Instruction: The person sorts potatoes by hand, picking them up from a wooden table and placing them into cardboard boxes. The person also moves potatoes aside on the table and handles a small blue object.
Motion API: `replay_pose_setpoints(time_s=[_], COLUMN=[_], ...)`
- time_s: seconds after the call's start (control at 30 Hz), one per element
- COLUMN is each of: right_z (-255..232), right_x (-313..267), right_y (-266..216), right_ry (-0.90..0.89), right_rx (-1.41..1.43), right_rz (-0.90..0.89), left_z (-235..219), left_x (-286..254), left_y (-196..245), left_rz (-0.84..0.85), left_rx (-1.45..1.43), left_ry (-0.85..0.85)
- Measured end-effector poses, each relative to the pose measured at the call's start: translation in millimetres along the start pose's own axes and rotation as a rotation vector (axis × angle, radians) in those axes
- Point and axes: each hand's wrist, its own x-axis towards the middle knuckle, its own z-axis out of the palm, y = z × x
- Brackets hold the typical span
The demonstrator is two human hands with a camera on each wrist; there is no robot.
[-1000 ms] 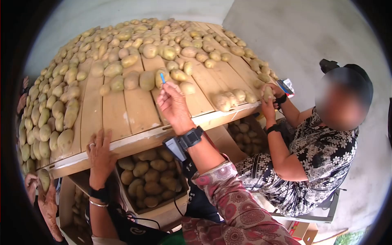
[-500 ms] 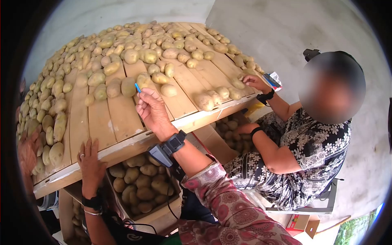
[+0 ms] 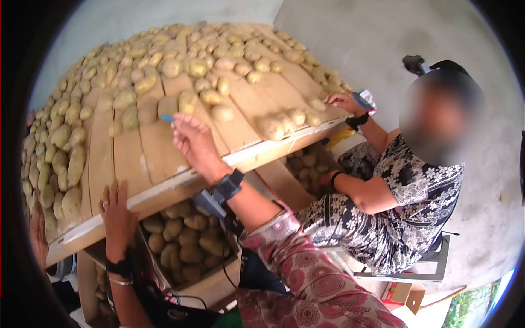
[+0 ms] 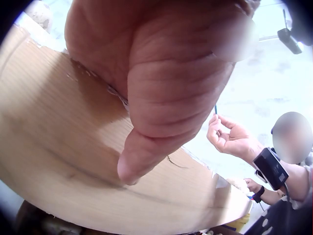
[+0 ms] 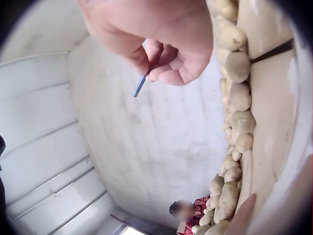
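My right hand (image 3: 198, 143) is raised over the slatted wooden table (image 3: 164, 156), pinching a small blue stick (image 3: 167, 117) between thumb and fingertips. In the right wrist view the blue stick (image 5: 139, 86) points down out of the curled fingers of the right hand (image 5: 156, 39). My left hand (image 3: 118, 214), with a ring, rests flat over the table's near edge, fingers on the boards, holding nothing. In the left wrist view the left hand (image 4: 161, 73) lies against the wooden edge board (image 4: 73, 147), its thumb extended. Potatoes (image 3: 147, 111) lie just beyond the right hand.
Potatoes (image 3: 60, 147) cover the table's left and far parts. Below the edge stands a box (image 3: 210, 281) of potatoes, with another box (image 3: 279, 188) to its right. A seated person (image 3: 383, 191) at the right reaches onto the table. Another person's hand (image 3: 38, 235) is at the far left.
The view has shifted, and my right hand has turned so the blue stick lies nearly level. The seated person's hands have parted, one low by the box. The far-left hand no longer holds a potato in view.
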Motion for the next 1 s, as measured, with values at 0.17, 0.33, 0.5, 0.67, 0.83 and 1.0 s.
replay_pose_setpoints(time_s=[0.17,0.33,0.5,0.67,0.83,1.0], right_z=[-8.9,-38.0,-71.1,-82.2,-96.3,-77.8], right_x=[2.6,-14.3,-34.8,-36.1,-23.2,-20.9], right_y=[-28.4,-70.0,-113.4,-114.6,-111.5,-65.1], right_ry=[-0.334,-0.36,-0.362,-0.123,-0.173,-0.229], right_rx=[-0.166,-0.501,-1.209,-1.509,-1.418,-1.187], right_rz=[-0.081,0.078,0.659,0.753,0.526,0.019], left_z=[-5.7,-2.7,4.5,4.0,2.3,-2.7], left_x=[-3.1,0.2,-1.7,-0.3,4.7,10.9], left_y=[-15.3,-31.9,-42.1,-39.5,-35.2,-21.3], left_rz=[0.108,0.196,0.242,0.216,0.182,0.111], left_rx=[-0.036,-0.055,-0.115,-0.086,-0.085,-0.085], left_ry=[0.056,0.109,0.121,0.103,0.08,0.002])
